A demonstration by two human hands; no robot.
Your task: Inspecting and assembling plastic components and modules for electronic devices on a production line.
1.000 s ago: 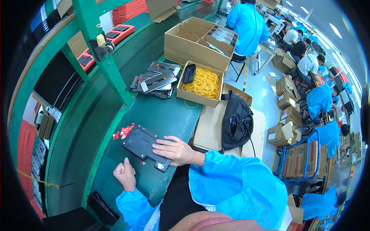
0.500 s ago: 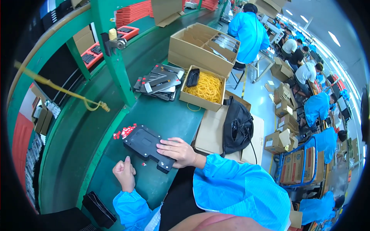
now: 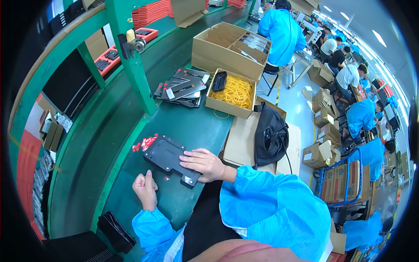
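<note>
A flat black stepped plate-like block (image 3: pixel 162 153) with small round metal studs lies on the green bench. My right hand (image 3: pixel 204 165) rests across its right part, fingers stretched out flat and the thumb hidden. Beside its near left edge is my left hand (image 3: pixel 145 187), held just off the block. Its fingers are curled in with the thumb up; whatever may be inside them is hidden. Small red and white pieces (image 3: pixel 147 142) lie heaped at the block's far left corner. One more small red and white piece (image 3: pixel 166 178) sits close to its near edge.
Farther back are stacked grey flat panels (image 3: pixel 185 87), a carton of yellow rubber bands (image 3: pixel 238 92) with a black tray in it, and a larger divided carton (image 3: pixel 227 50). A black bag (image 3: pixel 271 137) lies on cardboard to the right. A green post (image 3: pixel 135 74) rises at left.
The yellow cord at left has swung away to a faint blur at the edge. Both hands keep nearly the same pose by the block; the whole view has shifted slightly.
</note>
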